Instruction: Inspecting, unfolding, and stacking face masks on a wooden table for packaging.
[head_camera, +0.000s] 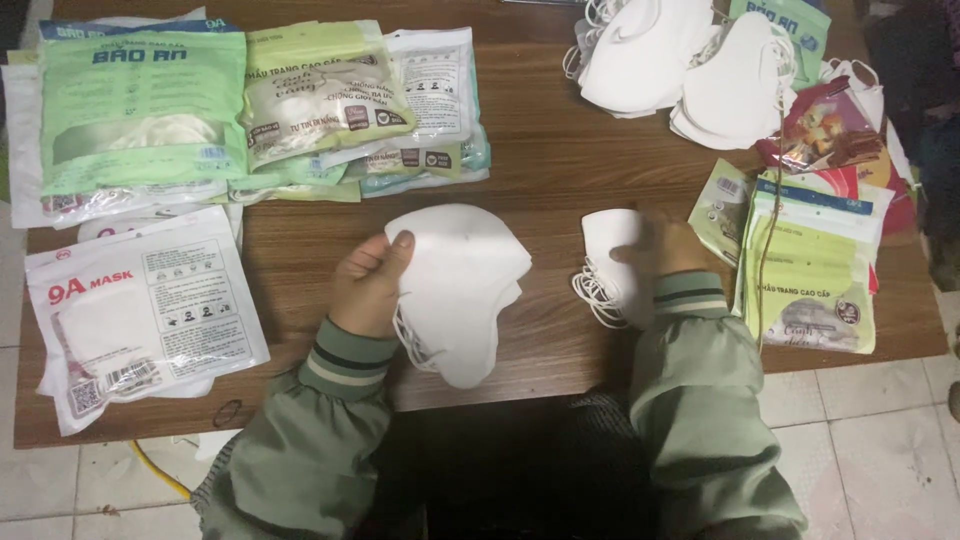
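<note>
My left hand (368, 282) grips a stack of white folded face masks (458, 285) by its left edge, just above the wooden table (560, 150). Their ear loops hang below the hand. My right hand (662, 248) is blurred and holds another white mask (610, 250), whose elastic loops (594, 292) rest on the table. Both arms wear green sleeves with striped cuffs.
Green and white mask packets (140, 110) are piled at the back left, a white packet (140, 310) at the near left. Loose white masks (690, 60) lie at the back right. More flat packets (810, 270) are stacked at the right edge. A tiled floor shows below.
</note>
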